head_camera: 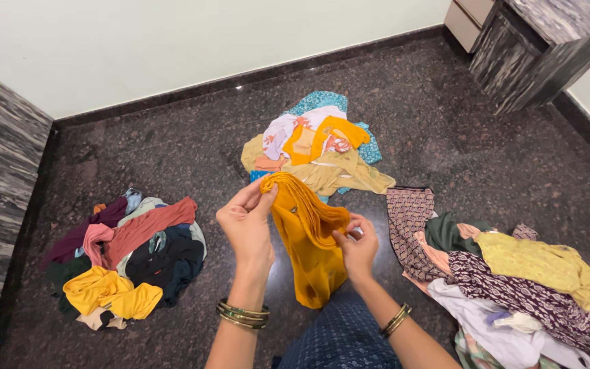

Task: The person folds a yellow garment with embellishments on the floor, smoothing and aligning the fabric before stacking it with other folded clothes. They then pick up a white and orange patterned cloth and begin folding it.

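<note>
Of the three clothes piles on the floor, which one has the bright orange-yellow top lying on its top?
The far pile, straight beyond the hands; the left pile is mostly dark and red, the right pile mostly patterned maroon and white.

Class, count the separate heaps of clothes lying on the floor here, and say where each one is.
3. One heap lies at the left, one heap at the far middle, one heap at the right. The hands hold a mustard garment apart from them.

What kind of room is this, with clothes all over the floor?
Probably a room in a home: a polished dark stone floor, plain pale walls, and three clothes piles, the left pile among them. Both hands, left hand and right hand, hold a mustard garment.
</note>
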